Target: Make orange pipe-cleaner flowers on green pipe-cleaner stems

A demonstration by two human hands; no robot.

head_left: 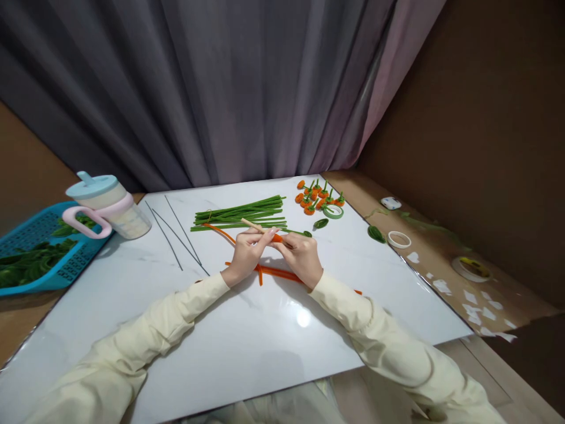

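My left hand (247,254) and my right hand (302,257) are closed close together above the white table. A thin wooden stick (251,224) runs between them, its pale end poking out past my left fingers. An orange pipe cleaner (219,231) trails out from my left hand, and orange fuzz (277,238) shows around the stick between the thumbs. My right fingers pinch the stick's other end, partly hidden. More orange pipe cleaners (282,273) lie on the table under my hands. Just beyond is a bundle of green pipe cleaners (241,211).
Small orange flowers with green stems (315,194) stand behind a green tape roll (333,212). Dark thin wires (174,235) lie left, near a lidded cup (126,215) and a blue basket (83,272). White tape (399,239) and paper scraps (472,312) lie right.
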